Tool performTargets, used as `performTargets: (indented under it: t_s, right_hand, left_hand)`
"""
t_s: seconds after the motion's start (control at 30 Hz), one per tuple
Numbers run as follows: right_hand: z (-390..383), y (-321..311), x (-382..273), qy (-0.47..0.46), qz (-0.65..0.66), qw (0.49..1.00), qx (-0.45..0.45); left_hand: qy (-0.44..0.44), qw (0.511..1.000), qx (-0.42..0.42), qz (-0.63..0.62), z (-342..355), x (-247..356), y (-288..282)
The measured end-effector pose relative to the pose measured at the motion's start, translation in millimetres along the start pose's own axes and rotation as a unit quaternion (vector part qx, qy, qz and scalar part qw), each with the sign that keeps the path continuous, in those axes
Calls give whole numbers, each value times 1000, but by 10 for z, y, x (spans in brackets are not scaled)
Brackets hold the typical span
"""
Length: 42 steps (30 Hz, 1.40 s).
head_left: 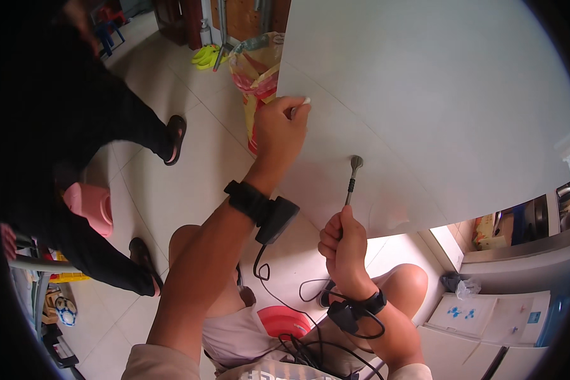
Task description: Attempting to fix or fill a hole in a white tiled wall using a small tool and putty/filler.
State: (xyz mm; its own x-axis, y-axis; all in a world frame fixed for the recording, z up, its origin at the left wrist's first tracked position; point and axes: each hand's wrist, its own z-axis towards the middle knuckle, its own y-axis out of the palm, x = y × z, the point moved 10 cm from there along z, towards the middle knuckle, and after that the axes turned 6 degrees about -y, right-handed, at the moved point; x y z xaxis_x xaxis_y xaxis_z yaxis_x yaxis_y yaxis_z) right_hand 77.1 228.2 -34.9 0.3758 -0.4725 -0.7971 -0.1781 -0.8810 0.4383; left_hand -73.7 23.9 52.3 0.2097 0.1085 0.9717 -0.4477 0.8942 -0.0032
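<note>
My left hand (281, 130) is closed in a pinch on a small white object (305, 101) at the left edge of a large pale white panel (437, 88). Below and to its right, my right hand (342, 244) grips the shaft of a metal tool (351, 183), whose rounded flat head lies against or just over the panel's surface. I cannot tell if the head touches it. Black bands with devices and cables are on both wrists. A red round item (278, 320) shows between my knees.
A person in dark trousers (88, 114) stands at left, beside a pink plastic item (88, 206). A lined bin (254, 69) is behind the panel's edge, near yellow-green items (206, 58). At right are shelves with pans (533, 218) and white cabinets (478, 316).
</note>
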Motion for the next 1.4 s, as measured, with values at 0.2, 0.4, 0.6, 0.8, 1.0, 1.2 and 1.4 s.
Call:
performTargets:
  t_s: [0.2, 0.4, 0.6, 0.8, 1.0, 1.2, 1.4]
  right_hand:
    - [-7, 12, 9, -7, 13, 1000, -6]
    - [52, -35, 45, -32, 42, 999, 12]
    - [7, 90, -201, -146, -56, 988, 6]
    - [393, 498, -546, -227, -223, 947, -41]
    - [843, 996, -746, -331, -333, 881, -54]
    - [923, 481, 83, -296, -332, 896, 18]
    - [1067, 1323, -395, -378, -360, 853, -12]
  left_hand:
    - [103, 994, 23, -17, 80, 43, 43]
    - [245, 958, -91, 115, -352, 286, 320]
    - [165, 949, -154, 221, -436, 176, 261]
    - [-5, 934, -138, 330, -151, -34, -273]
    - [-8, 945, -89, 314, 58, 40, -374]
    - [-48, 951, -87, 294, 87, 78, -529]
    - [-37, 964, -64, 254, 105, 34, -626]
